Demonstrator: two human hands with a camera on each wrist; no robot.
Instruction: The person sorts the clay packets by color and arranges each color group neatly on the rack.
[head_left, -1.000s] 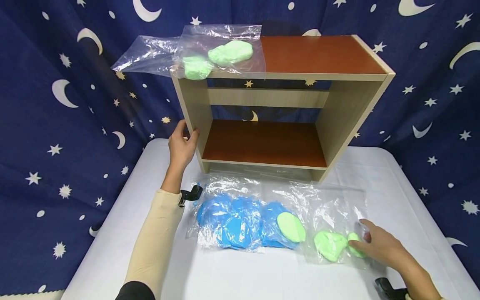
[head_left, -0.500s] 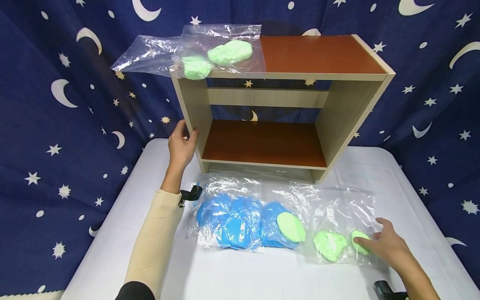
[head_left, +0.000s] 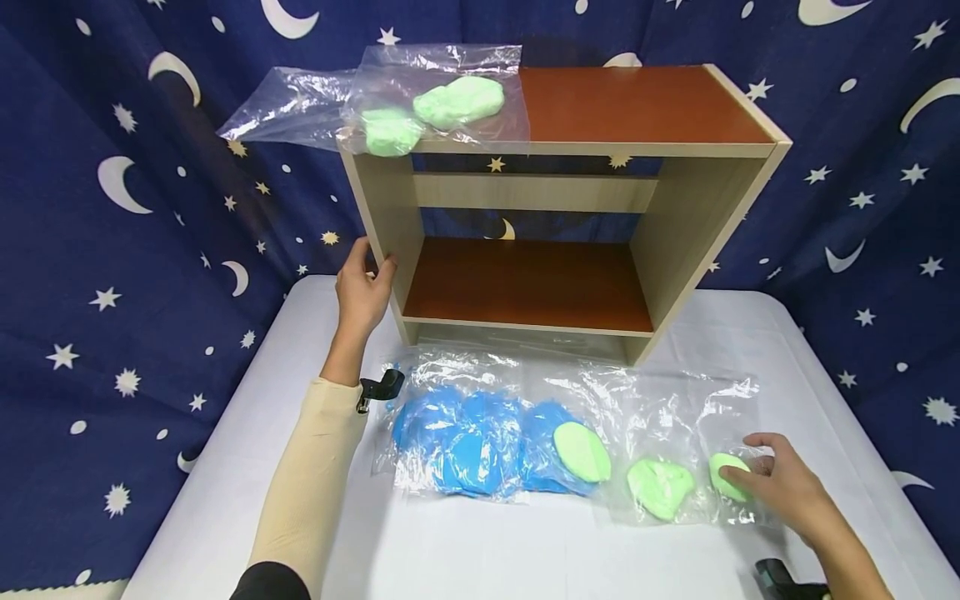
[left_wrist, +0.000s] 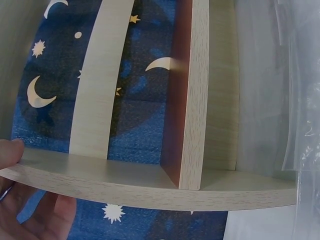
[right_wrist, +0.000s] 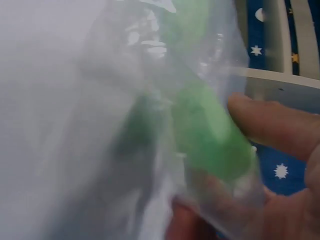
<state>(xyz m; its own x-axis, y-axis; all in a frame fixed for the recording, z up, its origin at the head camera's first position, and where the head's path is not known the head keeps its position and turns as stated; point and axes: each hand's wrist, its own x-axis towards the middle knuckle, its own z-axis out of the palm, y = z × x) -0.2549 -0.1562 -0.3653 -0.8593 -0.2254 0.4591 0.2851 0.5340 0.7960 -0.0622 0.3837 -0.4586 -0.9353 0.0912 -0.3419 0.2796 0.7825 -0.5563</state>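
Observation:
My left hand grips the left side panel of a small wooden shelf unit; in the left wrist view the panel runs between thumb and fingers. At the table's right, my right hand pinches the end of a clear plastic bag holding a light green lump. The right wrist view is blurred, but shows fingers on both sides of the bag around the lump. Beside it lies another bagged green lump.
Left of these, clear bags with blue contents and a flat green oval piece lie before the shelf. On the shelf's top left, more bagged green lumps overhang the edge. A starry blue curtain surrounds the white table.
My right hand has moved a little to the right, taking the bag's end and its green lump along, so the gap to the neighbouring lump has widened. The left hand has stayed put.

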